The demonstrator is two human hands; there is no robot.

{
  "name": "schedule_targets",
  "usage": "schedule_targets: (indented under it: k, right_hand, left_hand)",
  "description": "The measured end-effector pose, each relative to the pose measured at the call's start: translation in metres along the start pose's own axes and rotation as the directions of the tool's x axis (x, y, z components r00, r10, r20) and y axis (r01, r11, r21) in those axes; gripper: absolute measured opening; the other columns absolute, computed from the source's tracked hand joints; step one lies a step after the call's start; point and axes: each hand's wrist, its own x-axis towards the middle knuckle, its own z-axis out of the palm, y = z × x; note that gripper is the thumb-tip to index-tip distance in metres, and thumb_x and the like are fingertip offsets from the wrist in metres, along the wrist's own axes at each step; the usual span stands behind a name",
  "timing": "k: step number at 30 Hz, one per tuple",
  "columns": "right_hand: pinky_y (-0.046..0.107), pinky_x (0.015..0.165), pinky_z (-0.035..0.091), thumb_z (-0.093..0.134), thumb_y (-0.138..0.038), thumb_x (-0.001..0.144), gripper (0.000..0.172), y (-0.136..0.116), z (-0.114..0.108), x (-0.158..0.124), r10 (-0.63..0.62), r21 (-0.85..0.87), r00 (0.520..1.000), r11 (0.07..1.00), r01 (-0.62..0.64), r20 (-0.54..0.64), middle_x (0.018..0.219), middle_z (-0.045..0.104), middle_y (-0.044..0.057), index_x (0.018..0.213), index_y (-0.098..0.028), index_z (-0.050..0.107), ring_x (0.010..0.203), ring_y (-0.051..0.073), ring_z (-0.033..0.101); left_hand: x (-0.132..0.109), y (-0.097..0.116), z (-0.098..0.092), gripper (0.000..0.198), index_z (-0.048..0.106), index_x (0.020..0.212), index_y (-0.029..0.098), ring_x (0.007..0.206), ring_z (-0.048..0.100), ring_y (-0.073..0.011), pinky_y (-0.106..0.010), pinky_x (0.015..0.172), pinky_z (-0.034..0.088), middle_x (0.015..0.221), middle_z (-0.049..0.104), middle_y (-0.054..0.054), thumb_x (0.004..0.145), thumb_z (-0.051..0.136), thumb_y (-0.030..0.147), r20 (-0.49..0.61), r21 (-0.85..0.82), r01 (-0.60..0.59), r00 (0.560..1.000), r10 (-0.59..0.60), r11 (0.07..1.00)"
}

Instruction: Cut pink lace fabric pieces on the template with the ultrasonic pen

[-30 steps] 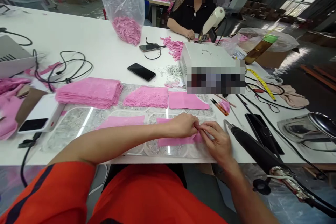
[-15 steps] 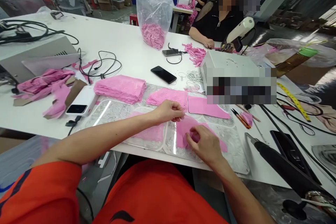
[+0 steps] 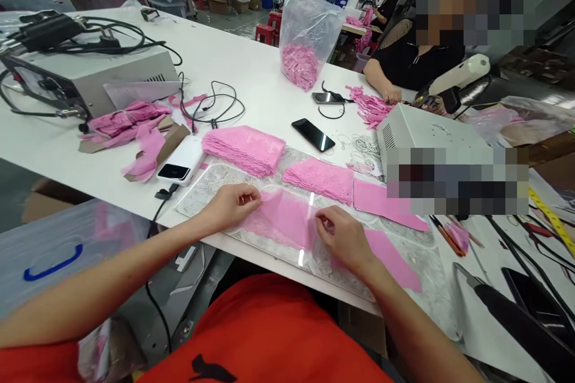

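A thin, see-through pink fabric piece (image 3: pixel 285 221) is stretched between my hands over a marbled grey mat (image 3: pixel 431 293). My left hand (image 3: pixel 236 206) pinches its upper left corner. At its right edge, the fingertips of my right hand (image 3: pixel 345 236) are closed on the fabric. Another flat pink fabric piece (image 3: pixel 398 263) lies partly hidden under my right hand and wrist. Behind my hands sit a thick stack of pink lace (image 3: pixel 245 148), a lower lace stack (image 3: pixel 318 178) and a smooth pink stack (image 3: pixel 386 203).
A white power bank (image 3: pixel 182 158) with a cable stands left of the mat. Beyond are a black phone (image 3: pixel 313 134) and a clear bag of pink scraps (image 3: pixel 300 66). On the right are a grey metal box (image 3: pixel 435 125) and a black-handled tool (image 3: pixel 507 311). A person sits across the table.
My left hand has moved left and down, and my right hand has closed at the sheer piece's edge. That piece is now spread between them. The view has swung left.
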Motion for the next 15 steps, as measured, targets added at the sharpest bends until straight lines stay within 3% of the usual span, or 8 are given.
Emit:
schedule_targets:
  k: [4, 8, 15]
  right_hand:
    - [0.028, 0.058, 0.042, 0.058, -0.025, 0.081, 0.006, 0.008, 0.001, 0.011, 0.138, -0.015, 0.987, 0.990, -0.138, 0.077, 0.077, 0.069, 0.002, 0.081, -0.021, 0.062, 0.065, 0.016, 0.060]
    - [0.027, 0.055, 0.040, 0.053, -0.020, 0.081, 0.010, 0.007, 0.003, 0.017, 0.128, -0.002, 0.985, 0.992, -0.128, 0.115, 0.071, 0.067, 0.001, 0.073, -0.022, 0.060, 0.062, 0.015, 0.058]
    - [0.026, 0.054, 0.043, 0.051, -0.020, 0.081, 0.012, -0.002, -0.006, 0.030, 0.113, 0.082, 0.983, 0.989, -0.126, 0.141, 0.067, 0.065, 0.000, 0.075, -0.022, 0.062, 0.057, 0.013, 0.057]
  left_hand:
    - [-0.017, -0.009, 0.000, 0.016, 0.068, 0.074, 0.017, 0.068, 0.057, -0.0128, -0.024, 0.063, 0.042, 0.077, 0.066, -0.002, 0.080, 0.056, 0.027, -0.017, 0.090, -0.100, 0.995, 0.102, 0.991]
    - [-0.024, -0.013, 0.003, 0.021, 0.069, 0.081, 0.017, 0.077, 0.062, -0.0146, -0.026, 0.070, 0.047, 0.088, 0.069, -0.005, 0.087, 0.050, 0.023, -0.019, 0.206, -0.232, 0.970, 0.241, 0.951]
    - [-0.036, -0.024, -0.001, 0.024, 0.071, 0.084, 0.018, 0.087, 0.065, -0.0178, -0.031, 0.078, 0.052, 0.096, 0.069, -0.007, 0.093, 0.049, 0.023, -0.049, 0.372, -0.297, 0.940, 0.338, 0.879]
